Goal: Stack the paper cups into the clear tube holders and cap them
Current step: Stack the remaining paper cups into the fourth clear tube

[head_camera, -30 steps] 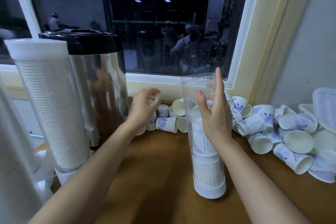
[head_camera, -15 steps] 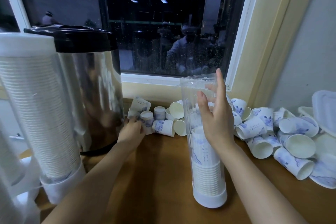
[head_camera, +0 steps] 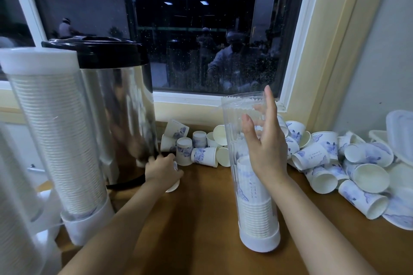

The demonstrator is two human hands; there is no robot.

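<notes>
Right grip (head_camera: 266, 154): bare hand, long slender fingers, short rounded thumbnail. Left grip (head_camera: 161, 169): bare hand, back and knuckles showing, outline slightly blurred. Right forearm (head_camera: 312, 219) and left forearm (head_camera: 116, 225): bare from wrist to bottom frame edge, slim, smooth; left one soft-focus near camera.

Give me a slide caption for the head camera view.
Right hand holds the partly filled clear tube while left hand grips a paper cup beside the steel urn.
</notes>
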